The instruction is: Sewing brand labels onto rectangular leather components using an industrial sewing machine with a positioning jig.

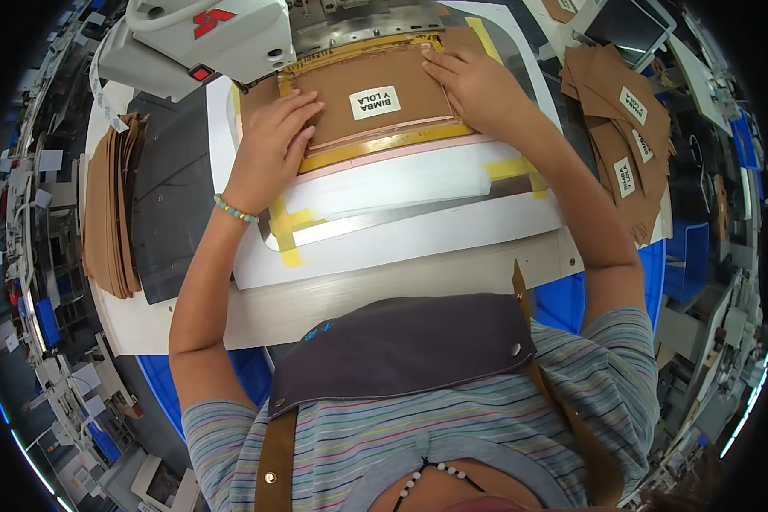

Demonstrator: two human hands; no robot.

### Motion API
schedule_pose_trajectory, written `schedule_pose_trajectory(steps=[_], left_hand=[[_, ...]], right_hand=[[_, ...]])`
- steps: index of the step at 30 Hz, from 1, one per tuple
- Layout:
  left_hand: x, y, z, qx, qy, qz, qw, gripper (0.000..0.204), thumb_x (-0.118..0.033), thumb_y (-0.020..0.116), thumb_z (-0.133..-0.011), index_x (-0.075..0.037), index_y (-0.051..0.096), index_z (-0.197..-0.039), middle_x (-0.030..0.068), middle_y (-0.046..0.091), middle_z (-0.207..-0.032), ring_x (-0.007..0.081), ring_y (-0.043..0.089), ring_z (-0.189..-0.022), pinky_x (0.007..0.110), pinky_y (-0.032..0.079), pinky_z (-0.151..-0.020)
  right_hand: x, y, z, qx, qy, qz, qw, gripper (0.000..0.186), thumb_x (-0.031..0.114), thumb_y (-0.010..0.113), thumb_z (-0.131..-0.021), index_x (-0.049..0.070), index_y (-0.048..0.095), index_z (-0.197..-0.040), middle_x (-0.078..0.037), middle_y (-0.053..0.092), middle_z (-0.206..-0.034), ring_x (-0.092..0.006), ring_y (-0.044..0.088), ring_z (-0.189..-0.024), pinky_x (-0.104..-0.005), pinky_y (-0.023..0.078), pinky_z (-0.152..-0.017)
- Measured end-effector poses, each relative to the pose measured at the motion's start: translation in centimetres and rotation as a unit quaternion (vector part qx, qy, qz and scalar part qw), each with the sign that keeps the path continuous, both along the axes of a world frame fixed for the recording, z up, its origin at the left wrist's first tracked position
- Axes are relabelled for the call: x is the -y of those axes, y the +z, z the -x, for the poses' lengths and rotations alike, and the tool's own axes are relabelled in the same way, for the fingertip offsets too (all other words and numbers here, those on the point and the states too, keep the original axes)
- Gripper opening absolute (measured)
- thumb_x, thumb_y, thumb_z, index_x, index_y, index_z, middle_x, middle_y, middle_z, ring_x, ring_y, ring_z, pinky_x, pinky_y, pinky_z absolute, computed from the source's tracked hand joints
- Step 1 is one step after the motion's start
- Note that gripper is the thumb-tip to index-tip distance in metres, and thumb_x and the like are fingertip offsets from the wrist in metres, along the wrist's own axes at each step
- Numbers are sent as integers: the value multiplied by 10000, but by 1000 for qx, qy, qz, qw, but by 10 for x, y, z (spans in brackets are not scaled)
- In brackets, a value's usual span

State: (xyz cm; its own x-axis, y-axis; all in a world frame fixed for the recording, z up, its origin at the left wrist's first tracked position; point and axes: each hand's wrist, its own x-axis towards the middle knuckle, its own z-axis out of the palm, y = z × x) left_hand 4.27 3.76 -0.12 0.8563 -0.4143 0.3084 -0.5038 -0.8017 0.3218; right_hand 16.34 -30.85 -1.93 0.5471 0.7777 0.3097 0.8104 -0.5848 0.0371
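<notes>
A brown panel (337, 109) with a white label (375, 102) lies inside a yellow-edged rectangular frame (392, 148). Over the frame's left side rests my left hand (277, 136), its fingers stretched toward the panel and slightly apart. My right hand (474, 85) lies along the opposite side, fingertips at the frame's far right corner. Neither hand appears to grasp anything; both press flat, and they partly hide the frame's sides. Under the frame is a white sheet (350, 247) with strips of yellow tape (294, 226).
A white and grey machine (205, 51) stands at the far left, a metal bar (367, 36) beyond the frame. Stacked brown panels (111, 213) stand at the left; labelled brown panels (619, 145) lie fanned at the right. The pale table edge (401, 294) is nearest me.
</notes>
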Motion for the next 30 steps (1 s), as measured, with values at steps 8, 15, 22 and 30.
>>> schedule_pose_trajectory(steps=[8,15,22,30], left_hand=[[15,-19,-8,49,26,-96,994,434,-239,618,-1041,-74,615,-1442,122,568,-1542,340,505,-1441,472,369,-1198],[15,-14,-6,32,34,-111,993,461,-223,621,-1044,-73,586,-1478,115,536,-1579,328,476,-1474,481,363,-1208],[12,-17,-9,53,17,-127,990,467,-277,615,-1054,-58,596,-1466,139,543,-1566,328,510,-1436,465,387,-1188],[8,-15,-8,46,32,-166,984,468,-297,599,-1066,-71,588,-1476,138,546,-1552,341,512,-1422,462,402,-1170]], right_hand=[[-10,-4,4,83,-1,2,997,434,67,639,-906,60,663,-1340,-45,628,-1478,-238,613,-1226,-364,543,-889],[-22,12,-1,12,-12,19,1000,391,66,641,-902,32,691,-1288,-57,689,-1317,-262,630,-1158,-378,553,-944],[-18,20,-6,-31,2,-38,999,360,29,610,-892,39,732,-1230,-45,729,-1228,-271,652,-1130,-403,573,-953],[-21,29,-6,-54,16,-19,998,377,63,620,-921,63,727,-1283,-22,722,-1301,-275,621,-1211,-405,577,-980]])
